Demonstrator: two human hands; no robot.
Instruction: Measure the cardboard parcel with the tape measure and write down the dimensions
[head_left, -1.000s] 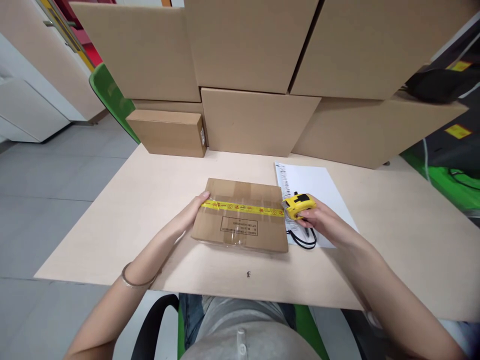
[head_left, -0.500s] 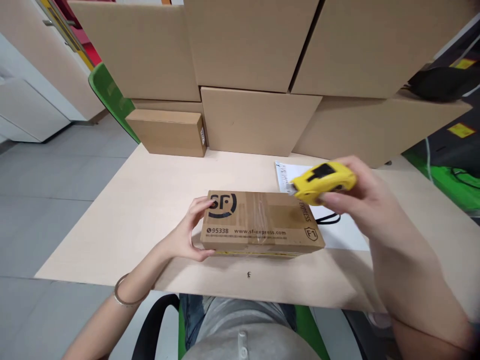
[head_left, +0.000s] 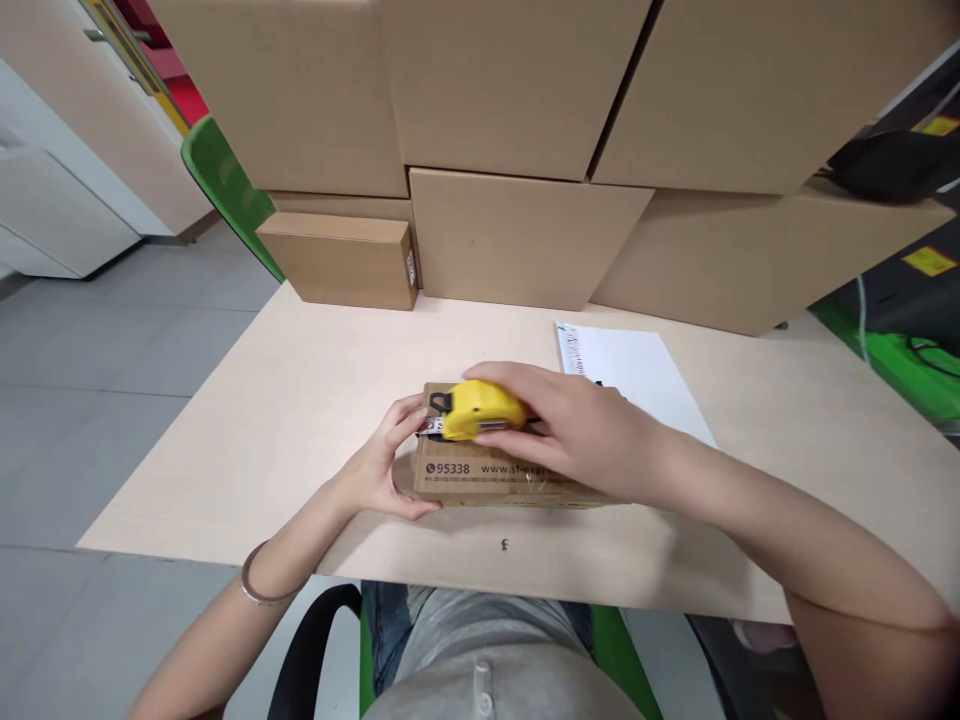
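The small printed carton (head_left: 480, 470) is sitting on the pale table (head_left: 300, 400) just below the centre of the frame, its long axis running left to right across the picture and its printed face tilting toward the camera; the left hand (head_left: 382, 470) is cupping the carton's left end, thumb along the near lower edge and fingers curling over the upper corner, pinching the cardboard; the right hand (head_left: 577, 430) is reaching in from the lower right and wrapping its fingers around the yellow tape measure (head_left: 476, 408), which is resting on the carton's upper left part with its blade end pointing left toward the other hand; whether the blade is drawn out at all is too small to tell. The carton is looking stiff, light and slightly slick where clear tape is crossing it, so gripping by the two short ends is seeming safest; the measure is looking hard and compact. A white sheet (head_left: 645, 370) is lying right of centre; large cardboard boxes (head_left: 517, 235) are stacking along the top of the frame.
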